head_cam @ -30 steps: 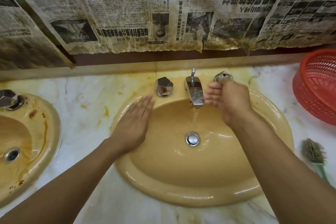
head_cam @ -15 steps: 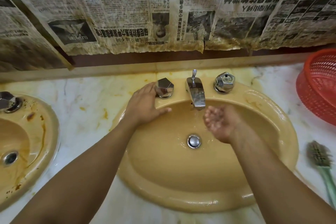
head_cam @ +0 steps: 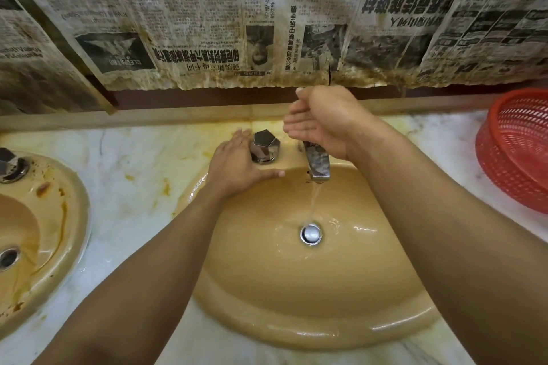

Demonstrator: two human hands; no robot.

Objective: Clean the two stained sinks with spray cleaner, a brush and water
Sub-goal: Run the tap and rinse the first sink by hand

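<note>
A tan-yellow oval ceramic sink (head_cam: 311,290) sits in the middle of the view, set into a white marble surface (head_cam: 133,157) with yellow stains. A thin stream of water (head_cam: 315,198) falls from the chrome spout (head_cam: 317,163) onto the round metal drain (head_cam: 310,233), and the basin is wet and glossy.

The left hand (head_cam: 237,163) lies flat on the back rim, its grip spread, fingers straight and touching the faceted chrome tap knob (head_cam: 265,147). The right hand (head_cam: 320,121) is raised above the spout, its grip cupped with fingers pressed together and holding nothing solid; it hides whatever lies behind it.

This looks like a hand rinse of the rim. It would go best if the cupped hand tips its water over the back ledge while the flat hand rubs around the knob's base.

At far left, a second tan sink (head_cam: 59,216) shows brown stains. A red plastic mesh basket (head_cam: 516,151) stands at right, and stained newspaper sheets (head_cam: 207,24) cover the wall.
</note>
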